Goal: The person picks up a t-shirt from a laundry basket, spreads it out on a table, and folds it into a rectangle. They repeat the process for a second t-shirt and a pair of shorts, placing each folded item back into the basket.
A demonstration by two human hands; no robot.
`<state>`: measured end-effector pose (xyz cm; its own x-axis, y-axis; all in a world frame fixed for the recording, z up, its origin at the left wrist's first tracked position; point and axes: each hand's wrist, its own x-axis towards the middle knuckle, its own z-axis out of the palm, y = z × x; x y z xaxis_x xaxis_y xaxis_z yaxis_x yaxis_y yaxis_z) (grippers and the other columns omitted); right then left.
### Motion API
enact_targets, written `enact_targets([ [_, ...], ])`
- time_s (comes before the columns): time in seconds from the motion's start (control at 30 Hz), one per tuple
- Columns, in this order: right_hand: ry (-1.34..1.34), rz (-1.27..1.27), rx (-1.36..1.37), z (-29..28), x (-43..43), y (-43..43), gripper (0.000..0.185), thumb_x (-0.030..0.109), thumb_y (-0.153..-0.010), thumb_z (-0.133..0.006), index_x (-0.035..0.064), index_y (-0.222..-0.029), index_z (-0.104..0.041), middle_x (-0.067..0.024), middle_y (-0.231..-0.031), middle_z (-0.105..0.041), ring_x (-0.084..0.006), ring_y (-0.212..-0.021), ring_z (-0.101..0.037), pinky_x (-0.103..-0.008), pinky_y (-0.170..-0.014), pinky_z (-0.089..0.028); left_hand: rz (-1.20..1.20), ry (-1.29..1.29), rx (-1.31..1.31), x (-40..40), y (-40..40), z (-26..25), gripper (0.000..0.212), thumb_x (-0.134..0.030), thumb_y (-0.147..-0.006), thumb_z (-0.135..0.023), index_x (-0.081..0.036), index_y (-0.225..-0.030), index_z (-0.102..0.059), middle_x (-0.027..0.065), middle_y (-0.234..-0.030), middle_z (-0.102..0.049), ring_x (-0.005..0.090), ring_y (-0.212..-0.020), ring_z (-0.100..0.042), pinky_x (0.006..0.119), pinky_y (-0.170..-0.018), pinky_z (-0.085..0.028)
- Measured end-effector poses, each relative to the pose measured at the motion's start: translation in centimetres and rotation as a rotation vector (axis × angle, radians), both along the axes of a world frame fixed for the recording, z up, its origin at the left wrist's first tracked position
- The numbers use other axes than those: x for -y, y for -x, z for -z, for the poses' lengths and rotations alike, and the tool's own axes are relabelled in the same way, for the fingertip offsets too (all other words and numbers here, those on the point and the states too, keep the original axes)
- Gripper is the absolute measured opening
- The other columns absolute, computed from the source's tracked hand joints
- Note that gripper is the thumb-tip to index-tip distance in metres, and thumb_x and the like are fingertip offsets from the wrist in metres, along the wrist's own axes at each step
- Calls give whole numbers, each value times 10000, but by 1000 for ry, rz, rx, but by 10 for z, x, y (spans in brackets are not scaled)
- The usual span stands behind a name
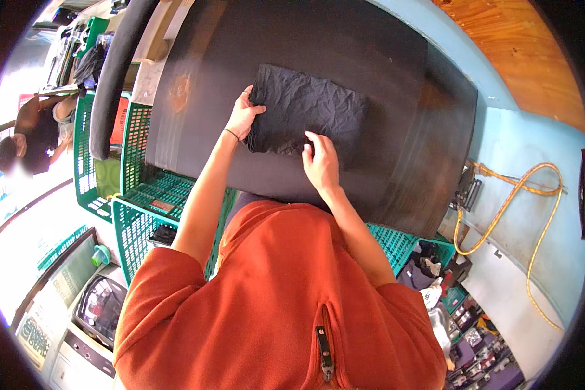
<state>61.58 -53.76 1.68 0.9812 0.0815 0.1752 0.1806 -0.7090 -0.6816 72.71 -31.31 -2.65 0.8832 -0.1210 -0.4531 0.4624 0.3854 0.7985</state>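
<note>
A folded piece of black fabric (312, 105), rumpled and probably a garment, lies on the dark cloth-covered table (273, 29) before me. My left hand (243, 116) holds its left edge, thumb on top and fingers underneath. Several layers show along that edge. Over the lower edge of the fabric is my right hand (322, 163), its thumb and forefinger apart and its other fingers curled. Whether those fingertips touch the cloth is hard to tell.
Green plastic crates (136, 234) stand at the table's left, close to my left arm. A padded dark bar (119, 73) rises there too. Yellow rope (516, 190) hangs by the blue wall at right. Another person (36, 131) is at far left.
</note>
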Motion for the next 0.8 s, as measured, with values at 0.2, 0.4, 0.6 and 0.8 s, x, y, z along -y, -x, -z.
enact_targets([
  [0.2,302,134,172,11,28,-2,314,71,-875,-629,59,-1187,-598,-132,-1220,-576,-328,-1192,-556,-462,-977,-448,-330,-775,208,2,16,12,426,-106,-843,-687,9,-1207,-499,165,-970,-672,256,-864,-681,358,-806,-542],
  [0.4,337,277,277,18,55,-66,337,128,-932,-589,96,-1267,-561,-129,-1271,-562,-332,-1268,-510,-519,-1051,-361,-99,-1271,317,14,34,4,345,-172,-876,-696,8,-1126,-541,177,-930,-648,354,-859,-641,431,-804,-516],
  [0.6,398,185,-30,37,116,-131,189,232,-912,-655,150,-1082,-664,-107,-1077,-621,-297,-1108,-569,-515,-969,-417,-205,-1593,671,24,-3,-17,348,-39,-810,-634,-33,-1153,-574,166,-1113,-608,355,-1051,-573,465,-905,-461],
  [0.8,458,128,-216,20,127,-148,187,274,-858,-718,129,-973,-689,-126,-1090,-621,-332,-1093,-574,-545,-912,-447,199,-1494,979,21,-80,-2,204,-51,-856,-615,-68,-1059,-628,119,-1074,-594,330,-1072,-550,466,-946,-439],
])
